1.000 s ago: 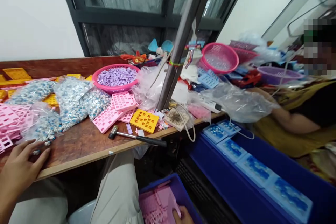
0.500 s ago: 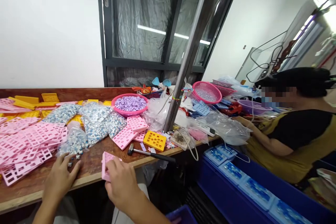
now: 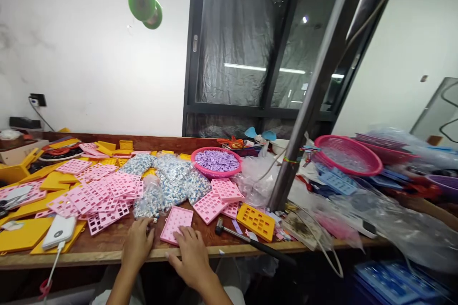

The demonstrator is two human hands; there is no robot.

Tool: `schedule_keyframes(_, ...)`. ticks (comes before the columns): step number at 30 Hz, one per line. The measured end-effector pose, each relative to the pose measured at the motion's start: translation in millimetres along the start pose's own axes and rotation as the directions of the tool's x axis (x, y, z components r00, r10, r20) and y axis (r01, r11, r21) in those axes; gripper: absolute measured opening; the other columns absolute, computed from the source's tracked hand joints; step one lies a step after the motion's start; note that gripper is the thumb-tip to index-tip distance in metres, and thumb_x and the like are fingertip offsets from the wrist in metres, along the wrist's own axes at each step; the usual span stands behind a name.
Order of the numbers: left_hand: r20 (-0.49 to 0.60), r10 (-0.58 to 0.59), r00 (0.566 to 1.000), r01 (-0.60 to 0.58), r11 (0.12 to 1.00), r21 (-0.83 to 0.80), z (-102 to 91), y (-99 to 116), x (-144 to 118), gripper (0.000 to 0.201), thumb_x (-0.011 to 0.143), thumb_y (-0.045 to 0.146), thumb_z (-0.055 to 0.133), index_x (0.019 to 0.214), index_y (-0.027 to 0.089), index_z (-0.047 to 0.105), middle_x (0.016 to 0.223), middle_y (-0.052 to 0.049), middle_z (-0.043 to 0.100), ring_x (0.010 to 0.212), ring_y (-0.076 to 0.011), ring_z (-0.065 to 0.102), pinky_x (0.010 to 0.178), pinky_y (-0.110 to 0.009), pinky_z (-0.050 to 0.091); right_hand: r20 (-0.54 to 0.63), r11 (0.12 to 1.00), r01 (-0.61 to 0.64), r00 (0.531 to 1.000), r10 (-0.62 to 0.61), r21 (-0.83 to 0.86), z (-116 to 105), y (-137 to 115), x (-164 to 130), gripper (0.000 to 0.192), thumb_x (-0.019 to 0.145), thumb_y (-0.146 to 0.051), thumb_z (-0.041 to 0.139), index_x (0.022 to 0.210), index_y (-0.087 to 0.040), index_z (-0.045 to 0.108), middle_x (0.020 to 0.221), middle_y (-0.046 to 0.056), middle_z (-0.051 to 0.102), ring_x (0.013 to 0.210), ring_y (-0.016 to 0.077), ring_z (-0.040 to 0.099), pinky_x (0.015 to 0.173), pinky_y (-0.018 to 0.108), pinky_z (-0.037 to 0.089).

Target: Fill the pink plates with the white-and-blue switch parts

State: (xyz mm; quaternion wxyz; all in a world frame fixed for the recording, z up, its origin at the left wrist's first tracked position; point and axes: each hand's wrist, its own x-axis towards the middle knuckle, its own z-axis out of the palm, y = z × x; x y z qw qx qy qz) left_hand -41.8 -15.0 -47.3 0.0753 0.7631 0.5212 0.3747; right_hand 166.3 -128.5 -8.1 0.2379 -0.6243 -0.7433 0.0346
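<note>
Hands both rest flat and loose: your right hand [image 3: 191,250] on the pink tray [image 3: 176,223], left hand [image 3: 138,243] beside; a careless nudge could tip the hammer [image 3: 246,242] off the table [image 3: 107,248] edge.

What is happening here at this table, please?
A person sits at a cluttered wooden table and works with both bare hands. The right hand rests on a pink plastic tray lying flat near the table edge. The left hand touches the table beside a clear bag of small blue and white pieces. A small hammer lies just to the right of the tray, and a heap of pink trays lies to the left.
</note>
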Motion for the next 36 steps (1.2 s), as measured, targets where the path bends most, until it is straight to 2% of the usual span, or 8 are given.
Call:
schedule_keyframes(4,-0.097,-0.08,0.992,0.079,0.997,-0.011,1.2,4,-2,0.029,0.085,0.033,0.058,0.109,0.021,0.07,0.109,-0.011,0.07,0.103,-0.0325,0.065,0.094,-0.046,0.051,-0.001,0.998,-0.036,0.999,0.036,-0.044,10,-2,2,0.06,0.097,-0.065,0.052,0.143,-0.028,0.058,0.154,0.012,0.053,0.143,0.0357,0.043,0.118,0.054,0.027)
schedule_keyframes(9,-0.215,-0.114,0.97,0.105,0.993,-0.054,-11.3,-1,2,0.028,0.091,0.042,0.056,0.107,0.024,0.071,0.108,-0.008,0.069,0.099,-0.0261,0.067,0.09,-0.037,0.055,0.049,0.993,-0.084,0.995,0.088,-0.08,12,-4,9,0.062,0.096,-0.063,0.052,0.147,-0.028,0.057,0.159,0.009,0.049,0.146,0.0376,0.041,0.119,0.056,0.027)
schedule_keyframes(14,-0.455,-0.291,0.842,0.333,0.943,0.012,-67.0,-53,12,0.037,0.095,0.045,0.047,0.113,0.019,0.066,0.118,-0.015,0.063,0.113,-0.0329,0.061,0.102,-0.048,0.048,0.018,0.988,-0.096,0.995,0.099,-0.123,15,-4,11,0.07,0.095,-0.065,0.052,0.151,-0.023,0.053,0.16,0.012,0.048,0.146,0.04,0.041,0.119,0.057,0.028)
schedule_keyframes(20,-0.51,-0.401,0.761,0.519,0.848,0.108,-120.9,-113,36,0.054,0.093,0.055,0.049,0.124,0.013,0.063,0.12,-0.021,0.061,0.108,-0.0378,0.062,0.09,-0.05,0.052,-0.051,0.986,-0.105,0.994,0.099,-0.128,20,-1,12,0.063,0.097,-0.062,0.049,0.147,-0.024,0.058,0.156,0.01,0.052,0.143,0.0386,0.045,0.119,0.056,0.031)
schedule_keyframes(23,-0.437,-0.33,0.837,0.452,0.866,0.212,-133.1,-128,56,0.053,0.084,0.048,0.06,0.124,0.014,0.065,0.127,-0.019,0.063,0.118,-0.038,0.059,0.1,-0.049,0.048,-0.038,0.987,-0.098,0.995,0.094,-0.127,21,0,14,0.059,0.098,-0.063,0.046,0.139,-0.024,0.065,0.154,0.01,0.055,0.143,0.0375,0.046,0.12,0.057,0.029)
schedule_keyframes(27,-0.275,-0.198,0.941,0.279,0.913,0.297,-142.2,-140,77,0.03,0.08,0.038,0.063,0.101,0.02,0.075,0.11,-0.01,0.075,0.102,-0.0291,0.067,0.098,-0.037,0.049,-0.012,0.985,-0.133,0.991,0.133,-0.114,21,-1,17,0.068,0.098,-0.068,0.042,0.145,-0.023,0.061,0.158,0.013,0.05,0.146,0.0386,0.043,0.119,0.06,0.028)
schedule_keyframes(31,-0.315,-0.123,0.941,0.231,0.914,0.333,-154.5,-141,84,0.035,0.094,0.036,0.047,0.105,0.017,0.074,0.112,-0.013,0.075,0.105,-0.0288,0.068,0.099,-0.038,0.049,0.03,0.979,-0.177,0.983,0.181,-0.1,20,-4,21,0.074,0.098,-0.072,0.039,0.15,-0.023,0.056,0.163,0.014,0.042,0.149,0.0405,0.038,0.119,0.063,0.026)
schedule_keyframes(36,-0.469,-0.108,0.876,0.283,0.903,0.322,-176.9,-133,78,0.058,0.105,0.041,0.024,0.137,0.006,0.058,0.137,-0.024,0.062,0.127,-0.0359,0.056,0.111,-0.049,0.04,0.102,0.98,-0.172,0.978,0.182,-0.1,11,-12,25,0.078,0.097,-0.071,0.041,0.155,-0.018,0.049,0.166,0.018,0.033,0.151,0.0412,0.035,0.12,0.062,0.025)
